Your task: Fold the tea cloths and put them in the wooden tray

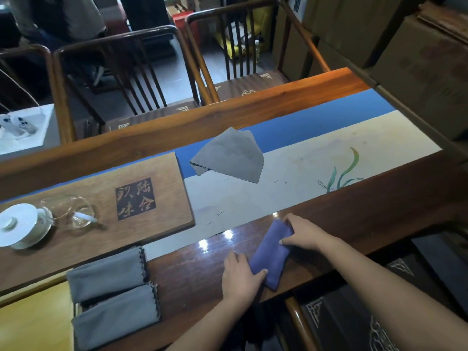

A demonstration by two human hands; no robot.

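I see the dark wooden surface (pixel 192 274) carrying a loose grey cloth (pixel 229 157) on the painted runner (pixel 316 160), well apart from the hands. Two folded grey cloths (pixel 111 292) lie at the near left. At the near edge the folded purple cloth (pixel 269 254) lies flat — my left hand (pixel 239 277) pinches its near end, my right hand (pixel 305 235) its far end.

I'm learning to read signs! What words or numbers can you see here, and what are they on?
"陆合" over "双味", roughly: four carved characters in a dark square on the wooden tea board; strokes are stylised, so my reading is unsure.
Dark print on a white label on the top-edge cardboard boxes: too blurred and cut off to read.
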